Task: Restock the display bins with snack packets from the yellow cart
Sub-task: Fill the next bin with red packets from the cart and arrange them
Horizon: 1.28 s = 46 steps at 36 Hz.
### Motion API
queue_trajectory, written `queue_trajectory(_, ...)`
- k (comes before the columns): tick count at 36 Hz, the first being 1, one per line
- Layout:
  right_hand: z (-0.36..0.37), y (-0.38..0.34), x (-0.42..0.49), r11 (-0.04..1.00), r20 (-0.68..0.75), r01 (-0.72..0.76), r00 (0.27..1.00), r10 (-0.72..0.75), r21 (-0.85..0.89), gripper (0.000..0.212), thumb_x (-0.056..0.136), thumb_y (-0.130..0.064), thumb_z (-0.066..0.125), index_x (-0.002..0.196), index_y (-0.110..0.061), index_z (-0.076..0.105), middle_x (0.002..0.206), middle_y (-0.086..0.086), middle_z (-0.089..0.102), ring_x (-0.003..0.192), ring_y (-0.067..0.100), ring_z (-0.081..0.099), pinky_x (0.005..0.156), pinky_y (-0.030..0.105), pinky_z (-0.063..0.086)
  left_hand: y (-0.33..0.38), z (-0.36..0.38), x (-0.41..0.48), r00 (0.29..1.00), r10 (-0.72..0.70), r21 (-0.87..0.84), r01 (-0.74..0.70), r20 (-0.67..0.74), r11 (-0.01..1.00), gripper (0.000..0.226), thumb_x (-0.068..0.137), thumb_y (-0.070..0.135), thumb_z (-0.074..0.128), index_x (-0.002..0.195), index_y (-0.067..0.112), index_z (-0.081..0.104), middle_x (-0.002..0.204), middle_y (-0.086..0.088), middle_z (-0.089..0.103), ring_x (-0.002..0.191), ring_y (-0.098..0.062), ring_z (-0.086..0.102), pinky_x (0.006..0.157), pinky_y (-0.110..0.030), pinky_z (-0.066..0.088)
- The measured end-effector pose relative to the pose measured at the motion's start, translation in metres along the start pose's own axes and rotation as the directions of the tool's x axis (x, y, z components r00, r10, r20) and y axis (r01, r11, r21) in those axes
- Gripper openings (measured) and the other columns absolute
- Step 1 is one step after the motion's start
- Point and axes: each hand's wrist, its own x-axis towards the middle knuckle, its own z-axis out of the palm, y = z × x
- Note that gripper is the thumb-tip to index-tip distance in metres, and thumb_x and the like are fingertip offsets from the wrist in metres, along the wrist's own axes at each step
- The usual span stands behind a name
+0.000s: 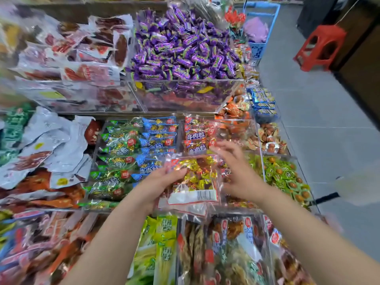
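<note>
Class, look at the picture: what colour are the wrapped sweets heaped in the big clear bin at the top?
Purple sweets, with some green on the wrappers. The head view, the only one, shows them.

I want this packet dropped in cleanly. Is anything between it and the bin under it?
No lid or barrier shows. The left hand holds the packet over the open bin; the right hand hovers beside it, blurred.

I see one clear snack packet (193, 179) at centre frame, gold-wrapped pieces inside, white barcode label at its lower edge. It lies tilted above a clear display bin (197, 136) stocked with red-labelled packets, just above it in frame.
</note>
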Motion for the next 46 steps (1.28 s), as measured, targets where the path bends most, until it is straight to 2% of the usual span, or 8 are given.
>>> queue_trajectory(6,-0.033,-0.035,-0.015,0.993,0.153,0.044,0.986,-0.060,0.107,0.090,0.072,-0.029,0.072,0.142,-0.050,0.018,0.144,-0.033,0.017,0.136,-0.008,0.020,0.107,0.005,0.016,0.010,0.004,-0.001,0.977,-0.147,0.034,0.144,0.152,0.989,0.036,0.070,0.030,0.074,0.100,0.020,0.057,0.067,0.007,0.073,0.058,-0.008,0.070,0.045,-0.023,0.053)
queue_trajectory(9,-0.043,-0.046,-0.013,0.993,0.194,0.119,0.974,-0.120,0.017,0.073,0.071,-0.018,0.072,0.131,-0.047,0.042,0.133,-0.035,0.037,0.125,-0.013,0.035,0.105,0.007,0.023,0.011,0.006,-0.002,0.979,-0.129,0.180,0.099,0.161,0.979,0.054,0.059,0.038,0.079,0.103,0.016,0.058,0.086,0.010,0.075,0.076,-0.004,0.071,0.064,-0.022,0.056)
queue_trajectory(14,-0.040,-0.052,-0.010,0.951,0.149,0.283,0.953,-0.264,-0.125,0.042,0.056,-0.008,0.085,0.096,-0.014,0.074,0.137,0.002,0.043,0.134,0.029,0.033,0.110,0.038,0.024,0.008,0.013,-0.004,0.986,-0.124,0.382,0.074,0.108,0.921,0.115,0.040,0.074,0.079,0.135,0.017,0.047,0.139,0.000,0.052,0.124,-0.023,0.052,0.106,-0.040,0.041)
queue_trajectory(20,-0.056,-0.049,-0.005,0.962,0.041,-0.124,0.992,0.118,0.243,0.025,0.073,-0.018,0.076,0.084,-0.036,0.062,0.100,-0.019,0.067,0.090,-0.004,0.060,0.079,0.020,0.050,0.009,-0.016,0.002,0.989,0.031,0.275,0.010,-0.147,0.962,0.061,0.086,0.052,0.062,0.134,0.016,0.052,0.133,0.001,0.055,0.120,-0.028,0.054,0.107,-0.047,0.039)
queue_trajectory(25,-0.065,-0.016,0.027,0.931,0.068,-0.329,0.937,0.343,-0.158,0.023,0.075,-0.040,0.075,0.089,-0.039,0.057,0.085,-0.009,0.061,0.070,0.007,0.057,0.056,0.023,0.042,0.016,-0.044,0.000,0.944,0.145,0.244,-0.072,-0.297,0.967,0.027,0.090,0.041,0.062,0.104,0.019,0.066,0.104,-0.004,0.071,0.099,-0.025,0.066,0.085,-0.036,0.051)
queue_trajectory(35,0.024,0.015,0.103,0.847,0.360,-0.089,0.878,0.315,-0.525,0.030,0.086,-0.034,0.065,0.107,-0.014,0.058,0.106,0.004,0.063,0.091,0.022,0.056,0.073,0.032,0.045,0.014,-0.040,-0.004,0.959,0.173,0.170,-0.137,-0.223,0.976,0.051,0.082,0.046,0.069,0.119,0.012,0.059,0.115,-0.011,0.067,0.108,-0.029,0.063,0.100,-0.052,0.046)
queue_trajectory(41,0.035,0.033,0.089,0.794,0.181,-0.020,0.970,0.162,-0.607,0.045,0.080,-0.046,0.068,0.115,-0.019,0.056,0.115,0.002,0.058,0.109,0.023,0.049,0.092,0.035,0.038,0.001,-0.042,-0.001,0.982,0.139,0.133,-0.122,-0.130,0.984,0.019,0.087,0.034,0.065,0.093,0.016,0.065,0.087,-0.004,0.074,0.083,-0.018,0.070,0.079,-0.039,0.055)
queue_trajectory(46,0.034,0.046,0.059,0.839,0.062,-0.107,0.984,0.165,-0.534,0.085,0.075,-0.056,0.068,0.143,-0.022,0.031,0.140,0.005,0.033,0.131,0.025,0.024,0.111,0.041,0.018,-0.006,-0.043,0.002,0.983,0.141,0.133,-0.126,-0.115,0.983,0.041,0.071,0.049,0.072,0.095,0.017,0.066,0.088,-0.003,0.075,0.086,-0.018,0.071,0.084,-0.040,0.054)
